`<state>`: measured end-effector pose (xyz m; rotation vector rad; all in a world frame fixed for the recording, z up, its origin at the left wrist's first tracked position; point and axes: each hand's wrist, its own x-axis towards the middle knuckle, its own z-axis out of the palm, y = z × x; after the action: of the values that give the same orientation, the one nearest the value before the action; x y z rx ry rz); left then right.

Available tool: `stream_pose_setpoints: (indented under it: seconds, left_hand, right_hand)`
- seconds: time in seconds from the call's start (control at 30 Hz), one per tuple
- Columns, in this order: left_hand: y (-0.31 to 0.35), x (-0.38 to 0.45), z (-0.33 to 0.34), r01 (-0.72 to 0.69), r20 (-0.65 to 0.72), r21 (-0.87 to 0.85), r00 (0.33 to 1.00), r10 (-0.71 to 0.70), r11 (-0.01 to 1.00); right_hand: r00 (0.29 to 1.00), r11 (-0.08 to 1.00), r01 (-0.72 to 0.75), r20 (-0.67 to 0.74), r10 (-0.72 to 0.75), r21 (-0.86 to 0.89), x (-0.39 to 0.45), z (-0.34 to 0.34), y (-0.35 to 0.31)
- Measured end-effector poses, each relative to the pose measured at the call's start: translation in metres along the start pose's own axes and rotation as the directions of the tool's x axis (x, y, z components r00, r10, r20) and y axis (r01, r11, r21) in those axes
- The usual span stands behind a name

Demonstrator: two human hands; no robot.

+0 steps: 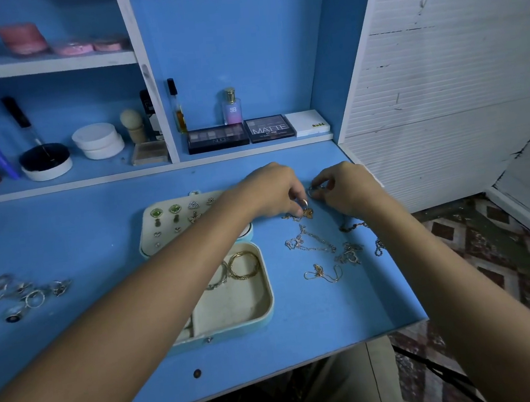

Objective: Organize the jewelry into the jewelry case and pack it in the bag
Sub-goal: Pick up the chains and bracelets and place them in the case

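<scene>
Both hands pinch: left [274, 190] a gold chain [304, 212], right [343, 188] its end; we risk tangling it.

Surface [95, 226]: open jewelry case [236, 306] at centre, lid [148, 234] propped behind with earrings [175, 211] on it, bangles [243, 264] in the tray. Rings [20, 295] heaped to the left. Chains [325, 250] spread to the right. Both hands [272, 188] meet just behind the chains. Shelf [251, 148] behind: palettes [217, 138] side by side, bottles [231, 107] behind them, jars [98, 140] further left.
</scene>
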<state>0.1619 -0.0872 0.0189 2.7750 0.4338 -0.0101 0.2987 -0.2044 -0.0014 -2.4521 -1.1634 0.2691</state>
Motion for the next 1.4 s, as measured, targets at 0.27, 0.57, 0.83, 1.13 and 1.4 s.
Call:
stream_pose_setpoints:
  seconds: [0.27, 0.57, 0.83, 1.13, 1.4]
  left_hand:
    - [0.007, -0.006, 0.000, 0.041, -0.061, -0.048, 0.997, -0.044, 0.998]
    - [0.007, -0.024, -0.015, 0.027, -0.062, -0.200, 0.997, -0.040, 0.979]
    - [-0.001, -0.059, -0.036, 0.029, -0.041, -0.164, 0.998, -0.037, 0.986]
    - [0.003, -0.126, -0.046, 0.033, -0.087, -0.236, 0.995, -0.055, 0.971]
    - [0.007, -0.159, -0.029, -0.039, 0.006, -0.083, 0.999, 0.040, 0.996]
  right_hand:
    - [1.000, 1.000, -0.011, 0.001, 0.011, -0.004, 0.002, 0.002, -0.002]
    - [0.999, 0.999, -0.028, -0.026, 0.029, 0.042, -0.002, 0.000, -0.003]
    - [0.980, 0.979, 0.036, -0.198, 0.005, 0.202, -0.019, 0.008, -0.002]
    - [0.964, 0.919, 0.102, -0.266, 0.003, 0.380, -0.047, -0.005, -0.020]
    - [0.983, 0.834, 0.127, -0.180, -0.034, 0.536, -0.078, -0.017, -0.053]
